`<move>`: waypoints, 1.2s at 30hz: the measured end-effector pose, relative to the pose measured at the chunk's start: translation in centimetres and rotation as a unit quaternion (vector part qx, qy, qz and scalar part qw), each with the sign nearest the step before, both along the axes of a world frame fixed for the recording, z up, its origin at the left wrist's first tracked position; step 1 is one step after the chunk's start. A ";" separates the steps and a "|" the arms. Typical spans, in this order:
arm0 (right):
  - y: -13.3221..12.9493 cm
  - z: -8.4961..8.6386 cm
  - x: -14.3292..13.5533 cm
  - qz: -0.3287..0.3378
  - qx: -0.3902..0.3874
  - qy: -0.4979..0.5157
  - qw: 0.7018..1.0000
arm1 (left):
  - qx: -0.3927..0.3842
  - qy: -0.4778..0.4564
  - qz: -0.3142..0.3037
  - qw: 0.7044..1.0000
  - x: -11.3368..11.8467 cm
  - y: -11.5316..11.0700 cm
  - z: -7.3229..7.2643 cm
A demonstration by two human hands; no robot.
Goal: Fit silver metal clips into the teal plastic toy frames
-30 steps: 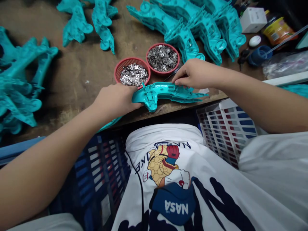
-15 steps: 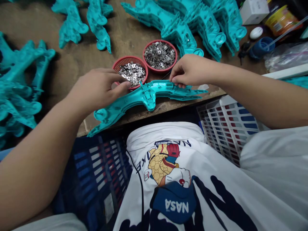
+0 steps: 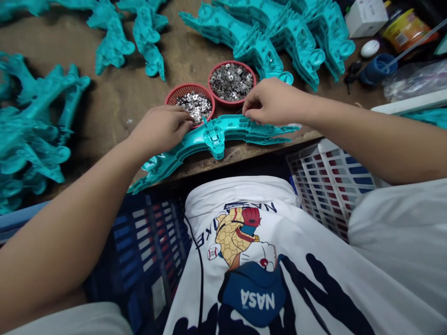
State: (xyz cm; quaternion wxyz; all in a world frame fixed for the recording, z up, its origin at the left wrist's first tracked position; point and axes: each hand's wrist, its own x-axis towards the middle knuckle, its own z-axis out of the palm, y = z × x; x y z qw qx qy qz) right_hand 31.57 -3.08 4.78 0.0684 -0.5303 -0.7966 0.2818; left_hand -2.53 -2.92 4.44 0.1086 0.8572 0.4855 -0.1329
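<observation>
A long turquoise plastic part (image 3: 214, 137) lies along the table's front edge. My left hand (image 3: 162, 128) is closed at the left basket's near side, just over the part's left half; whatever its fingertips pinch is too small to make out. My right hand (image 3: 268, 102) is closed at the part's right half, fingertips bent down onto it, and what they hold is hidden. Behind the part stand two red baskets, the left one (image 3: 171, 95) with shiny metal clips and the right one (image 3: 253, 72) with darker metal clips.
More turquoise parts lie piled at the left (image 3: 31, 135), at the back (image 3: 111, 37) and at the back right (image 3: 240, 32). A blue cup (image 3: 379, 70) and white box (image 3: 366, 18) stand right. Blue (image 3: 150, 232) and white crates (image 3: 331, 181) are below the edge.
My left hand has drawn its fingers together and shifted slightly at the left basket. My right hand has moved slightly left along the part. The view has shifted a little.
</observation>
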 end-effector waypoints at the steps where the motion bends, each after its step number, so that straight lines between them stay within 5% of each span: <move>1: 0.0 0.1 0.0 -0.006 -0.005 0.004 1.000 | 0.004 -0.011 0.005 1.000 0.0 -0.1 0.2; 11: 0.8 -0.9 0.4 -0.009 -0.030 0.030 0.999 | 0.058 -0.129 0.087 0.986 0.0 -0.7 1.0; 18: 0.8 -1.2 0.3 -0.019 -0.042 0.038 0.998 | 0.026 -0.174 0.128 0.976 0.5 -1.1 0.8; 28: 0.6 -1.4 0.2 -0.007 0.008 0.042 0.999 | 0.037 -0.134 0.077 0.987 0.3 -1.0 0.7; 31: 0.3 -1.4 0.0 0.008 0.029 0.026 0.999 | 0.039 -0.155 0.084 0.984 0.1 -0.6 -0.7; 36: 0.1 -1.7 -0.1 0.044 0.060 0.004 0.997 | 0.100 -0.273 0.078 0.954 -1.1 1.0 -5.4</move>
